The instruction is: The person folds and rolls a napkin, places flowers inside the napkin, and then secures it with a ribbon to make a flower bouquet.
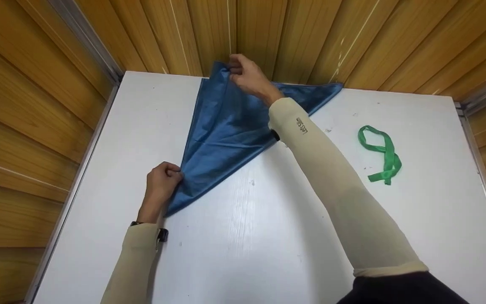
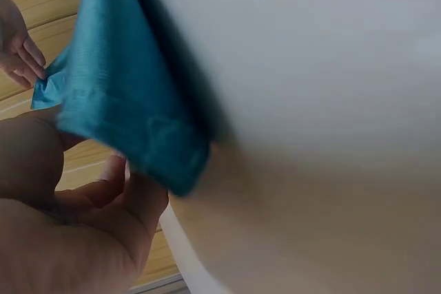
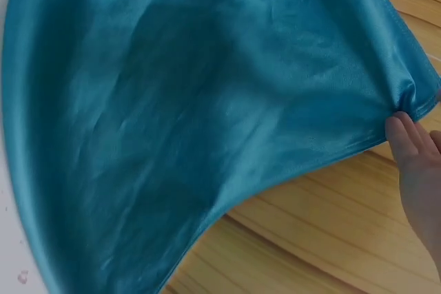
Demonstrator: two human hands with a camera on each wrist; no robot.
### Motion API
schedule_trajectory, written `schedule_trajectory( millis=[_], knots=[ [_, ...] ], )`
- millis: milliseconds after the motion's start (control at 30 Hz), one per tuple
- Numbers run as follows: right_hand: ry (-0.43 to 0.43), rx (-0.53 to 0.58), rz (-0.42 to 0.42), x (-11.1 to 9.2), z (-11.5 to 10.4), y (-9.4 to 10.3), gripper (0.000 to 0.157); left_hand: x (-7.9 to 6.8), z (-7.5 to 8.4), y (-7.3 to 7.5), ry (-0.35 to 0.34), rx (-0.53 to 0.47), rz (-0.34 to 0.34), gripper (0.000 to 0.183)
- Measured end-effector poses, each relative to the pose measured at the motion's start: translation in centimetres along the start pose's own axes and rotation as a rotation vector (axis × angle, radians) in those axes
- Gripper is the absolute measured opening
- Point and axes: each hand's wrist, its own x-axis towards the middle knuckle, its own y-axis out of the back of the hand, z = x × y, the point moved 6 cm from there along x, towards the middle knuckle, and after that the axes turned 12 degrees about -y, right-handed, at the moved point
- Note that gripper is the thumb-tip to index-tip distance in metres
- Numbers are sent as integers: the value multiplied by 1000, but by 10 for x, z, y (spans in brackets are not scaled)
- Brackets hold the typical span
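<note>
A blue satin-like cloth [image 1: 234,139], folded to a rough triangle, lies at the far side of the white table. My right hand [image 1: 249,78] pinches its upper corner and lifts it off the table at the back edge. In the right wrist view the fingers [image 3: 406,139] bunch the cloth [image 3: 207,101] near its corner. At the cloth's left edge, close to its near tip, my left hand [image 1: 162,181] pinches the fabric between thumb and fingers. From the left wrist, the cloth [image 2: 131,94] hangs over the left hand [image 2: 89,218], partly hiding its fingertips.
A green ribbon [image 1: 388,158] lies looped on the right part of the white table [image 1: 234,253]. Wooden plank panels [image 1: 260,33] stand directly behind the table's back edge, with more along the left and right sides.
</note>
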Motion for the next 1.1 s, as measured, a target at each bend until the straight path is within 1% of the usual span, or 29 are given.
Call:
schedule_trajectory(
  millis=[100, 200, 267, 333, 400, 500, 567, 667, 767, 867, 967, 1100],
  knots=[
    [-27, 52, -62, 2, 0, -6, 76, 0, 1, -2, 11, 17, 1, 16],
    [-63, 98, -112, 3, 1, -11, 89, 0, 2, -6, 18, 14, -9, 16],
    [-90, 84, -128, 2, 6, -12, 96, 2, 3, -9, 14, 8, -16, 16],
    [-110, 49, -140, 0, 13, -13, 97, 4, 3, -12, 12, 0, -22, 16],
    [-133, -37, -150, -2, 23, -15, 94, 6, 3, -12, 13, -4, -24, 15],
    [-123, -128, -156, -6, 38, -17, 85, 7, 2, -12, 10, -2, -26, 15],
    [-122, -167, -160, -8, 49, -18, 80, 8, 1, -11, 5, 2, -28, 15],
    [-124, -186, -158, -13, 62, -17, 75, 8, 0, -11, 1, 8, -26, 16],
    [-120, -217, -147, -19, 70, -18, 72, 7, 1, -11, -5, 20, -25, 17],
    [-72, -246, -133, -24, 74, -22, 70, 3, 3, -9, -24, 39, -32, 18],
    [-13, -261, -132, -31, 74, -31, 68, -2, 3, -5, -38, 55, -42, 22],
    [49, -261, -146, -44, 75, -48, 66, -12, 0, 1, -28, 63, -71, 24]
  ],
)
